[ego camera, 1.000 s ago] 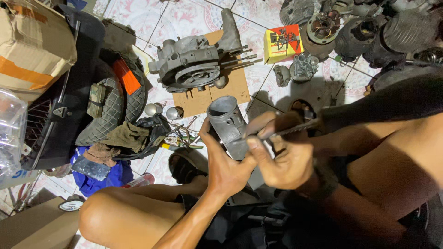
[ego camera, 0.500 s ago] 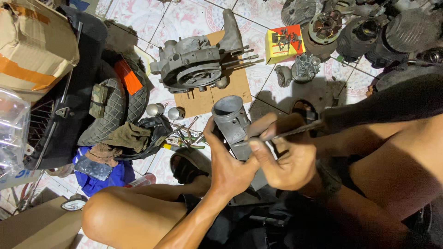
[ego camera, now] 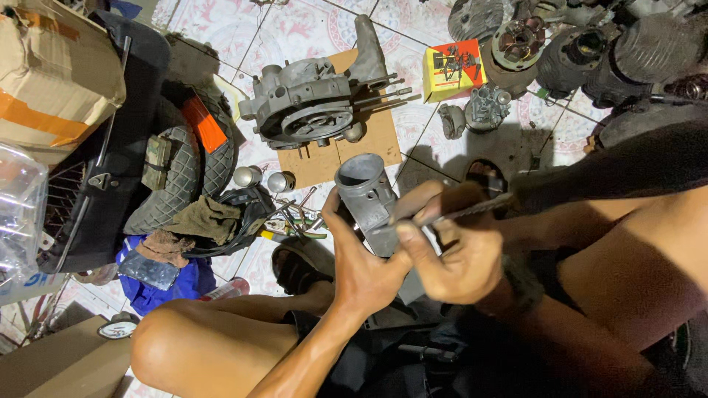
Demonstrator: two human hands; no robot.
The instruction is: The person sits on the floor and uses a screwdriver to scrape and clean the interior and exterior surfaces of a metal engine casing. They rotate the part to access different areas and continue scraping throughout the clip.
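Two hands work one part: the left hand (ego camera: 361, 269) is wrapped around the grey metal cylinder (ego camera: 371, 200), held above the knees at mid-scene with its open bore tilted toward the far left. The right hand (ego camera: 453, 254) has its fingers pinched closed on a thin metal tool (ego camera: 461, 212), whose tip lies against the cylinder's side. To do this well, I judge the left grip should stay firm so the part cannot roll, and the tool should move in short, light strokes, kept flat to avoid gouging. Far left of them, an engine case (ego camera: 306, 110) rests on cardboard (ego camera: 380, 140).
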